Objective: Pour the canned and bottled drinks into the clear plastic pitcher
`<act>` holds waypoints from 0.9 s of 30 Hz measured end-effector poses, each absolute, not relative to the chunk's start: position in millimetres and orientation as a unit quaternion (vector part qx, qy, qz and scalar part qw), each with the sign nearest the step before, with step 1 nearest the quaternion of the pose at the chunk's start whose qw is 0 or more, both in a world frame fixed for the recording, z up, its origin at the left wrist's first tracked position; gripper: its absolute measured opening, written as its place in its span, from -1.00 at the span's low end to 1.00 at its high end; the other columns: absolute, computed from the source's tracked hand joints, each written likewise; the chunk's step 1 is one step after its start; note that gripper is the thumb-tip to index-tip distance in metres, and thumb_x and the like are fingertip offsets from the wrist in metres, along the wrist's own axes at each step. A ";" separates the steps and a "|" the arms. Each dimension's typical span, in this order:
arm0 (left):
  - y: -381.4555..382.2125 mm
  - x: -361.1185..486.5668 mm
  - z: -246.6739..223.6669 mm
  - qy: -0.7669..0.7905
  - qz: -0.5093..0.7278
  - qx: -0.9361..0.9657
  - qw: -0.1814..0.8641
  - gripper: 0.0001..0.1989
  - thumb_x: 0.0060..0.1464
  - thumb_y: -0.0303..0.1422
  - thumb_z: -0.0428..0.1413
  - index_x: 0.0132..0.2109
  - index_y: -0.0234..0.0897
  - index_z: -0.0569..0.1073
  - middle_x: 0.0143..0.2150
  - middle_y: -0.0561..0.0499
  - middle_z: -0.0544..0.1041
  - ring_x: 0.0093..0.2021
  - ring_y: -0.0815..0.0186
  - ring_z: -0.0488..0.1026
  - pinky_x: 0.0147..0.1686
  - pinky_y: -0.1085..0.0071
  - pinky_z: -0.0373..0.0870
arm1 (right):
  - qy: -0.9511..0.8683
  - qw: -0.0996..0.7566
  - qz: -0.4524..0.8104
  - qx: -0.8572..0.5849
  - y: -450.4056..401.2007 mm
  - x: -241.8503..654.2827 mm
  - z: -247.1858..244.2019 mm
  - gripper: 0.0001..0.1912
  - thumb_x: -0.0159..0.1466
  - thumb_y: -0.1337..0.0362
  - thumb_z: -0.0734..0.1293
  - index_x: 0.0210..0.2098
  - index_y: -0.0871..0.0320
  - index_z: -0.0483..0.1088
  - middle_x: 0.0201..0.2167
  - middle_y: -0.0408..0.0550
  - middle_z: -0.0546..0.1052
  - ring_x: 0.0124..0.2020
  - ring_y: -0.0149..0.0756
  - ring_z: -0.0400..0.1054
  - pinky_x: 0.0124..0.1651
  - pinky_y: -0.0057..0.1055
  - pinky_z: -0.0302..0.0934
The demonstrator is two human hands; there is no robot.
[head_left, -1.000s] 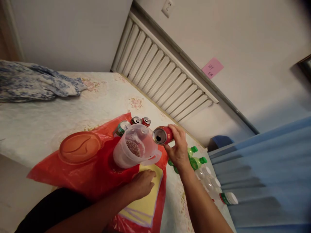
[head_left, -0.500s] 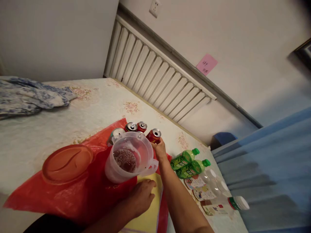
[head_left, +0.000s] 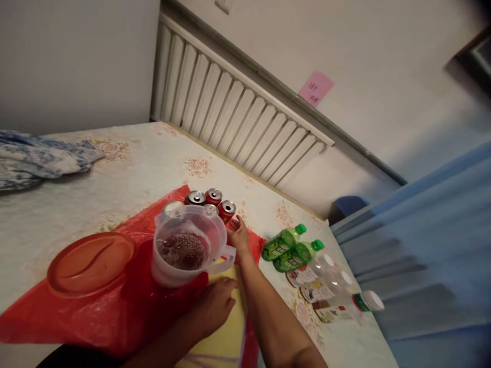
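My right hand is beside a red drink can, its fingers spread and no longer wrapped round it. The can stands with several others, among them another red can and a dark can. My left hand rests over a yellow sheet, fingers loosely bent and apart, holding nothing. In front of it stands a translucent plastic pitcher with a dark, bubbly liquid inside. The pitcher's handle points toward my right forearm and partly covers the sheet.
A round orange lid lies on a red plastic bag. To the right are two green bottles and several clear bottles. A flowered tablecloth covers the table. Bunched patterned fabric lies at left, a radiator behind.
The red can has moved left to the other cans, and my right hand has loosened from it. My left hand stays about where it was. The view has shifted slightly.
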State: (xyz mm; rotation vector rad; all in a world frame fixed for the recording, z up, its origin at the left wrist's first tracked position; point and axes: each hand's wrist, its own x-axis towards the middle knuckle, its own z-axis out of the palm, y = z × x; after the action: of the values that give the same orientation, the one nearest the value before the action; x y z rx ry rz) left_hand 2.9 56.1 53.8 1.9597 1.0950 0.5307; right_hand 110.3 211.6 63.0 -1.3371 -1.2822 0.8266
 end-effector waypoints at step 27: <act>51.0 0.7 24.0 0.407 0.225 0.871 0.159 -0.68 0.24 -0.38 -0.13 -0.06 -0.25 0.50 -0.10 -0.15 0.54 -0.08 0.15 0.52 0.00 0.21 0.44 | -0.301 0.594 0.061 -0.744 -36.8 442.6 78.2 -0.15 -0.18 0.07 0.48 0.12 0.14 0.35 0.02 0.08 0.57 -0.07 -0.07 0.51 -0.12 -0.28 0.41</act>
State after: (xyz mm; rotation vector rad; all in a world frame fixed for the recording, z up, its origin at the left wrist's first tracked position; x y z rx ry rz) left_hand 0.7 51.0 24.0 2.4904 1.1633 0.6423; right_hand 442.6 -36.8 78.2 -1.7288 -0.6997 0.1428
